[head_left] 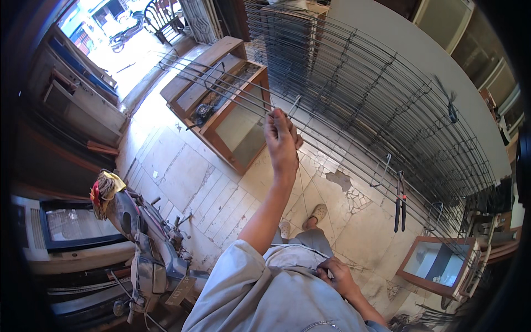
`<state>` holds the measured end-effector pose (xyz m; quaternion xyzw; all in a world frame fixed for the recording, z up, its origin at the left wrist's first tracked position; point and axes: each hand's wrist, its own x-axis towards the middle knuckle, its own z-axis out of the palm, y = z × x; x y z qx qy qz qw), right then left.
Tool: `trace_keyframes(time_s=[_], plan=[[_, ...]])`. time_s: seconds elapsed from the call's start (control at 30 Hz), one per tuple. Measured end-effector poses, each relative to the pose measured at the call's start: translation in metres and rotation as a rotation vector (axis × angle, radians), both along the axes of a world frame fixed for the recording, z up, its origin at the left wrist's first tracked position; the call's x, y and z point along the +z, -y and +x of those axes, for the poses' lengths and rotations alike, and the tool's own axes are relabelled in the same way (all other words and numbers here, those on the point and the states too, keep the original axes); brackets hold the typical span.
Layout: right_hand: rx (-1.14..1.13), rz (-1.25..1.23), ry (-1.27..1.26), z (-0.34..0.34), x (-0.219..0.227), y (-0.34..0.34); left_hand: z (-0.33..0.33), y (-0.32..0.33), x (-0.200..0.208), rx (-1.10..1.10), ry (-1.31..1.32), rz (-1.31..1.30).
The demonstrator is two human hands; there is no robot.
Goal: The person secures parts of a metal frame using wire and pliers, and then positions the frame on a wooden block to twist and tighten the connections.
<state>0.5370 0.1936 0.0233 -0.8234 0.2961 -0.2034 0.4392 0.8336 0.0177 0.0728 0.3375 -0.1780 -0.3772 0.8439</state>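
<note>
At the far left of centre we see a wooden cabinet (235, 119) lying on the tiled floor, a pale panel set in its brown frame. Its open compartment holds a dark, tangled item (204, 113), too unclear for us to name. At the near right stands a smaller glazed box (437, 263) with a wooden frame; a dark strip crosses its glass, and we cannot tell whether the pale shapes there lie inside or are reflections.

The long metal rods (249, 103), with bent rectangular hoops on them, run from above the cabinet at the far left down toward the small box at the near right. Pliers (397, 213) with dark handles hang from them on the right. Beyond, a tall stack of metal frames (343, 66) fills the far right.

Our two hands are well apart. Our left arm reaches forward, nearly straight, and the left hand (284, 141) is clamped on the rods, thumb pointing away from us and fingers curled in; whether a thin wire is also pinched there, we cannot tell. Our right arm is bent, the right hand (336, 274) close to our waist with fingers curled; we cannot make out what they grip. A motorcycle (146, 238) stands at the near left.
</note>
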Motion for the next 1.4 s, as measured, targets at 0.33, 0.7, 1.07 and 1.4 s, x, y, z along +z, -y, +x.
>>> trace_keyframes(time_s=[0.33, 0.7, 1.07, 1.4], plan=[[-0.106, -0.032, 0.008, -0.001, -0.004, 0.011, -0.013, 0.011, -0.016, -0.051, -0.126, -0.057], [-0.300, -0.280, -0.121, -0.030, -0.001, 0.073, -0.061, 0.075, -0.025, 0.053, -0.013, 0.201], [-0.482, -0.277, -0.135, -0.082, -0.020, 0.093, -0.070, 0.134, -0.027, -0.072, -0.118, 0.152], [-0.605, -0.223, -0.120, -0.033, 0.004, 0.102, -0.047, 0.165, -0.022, -0.122, -0.162, 0.154]])
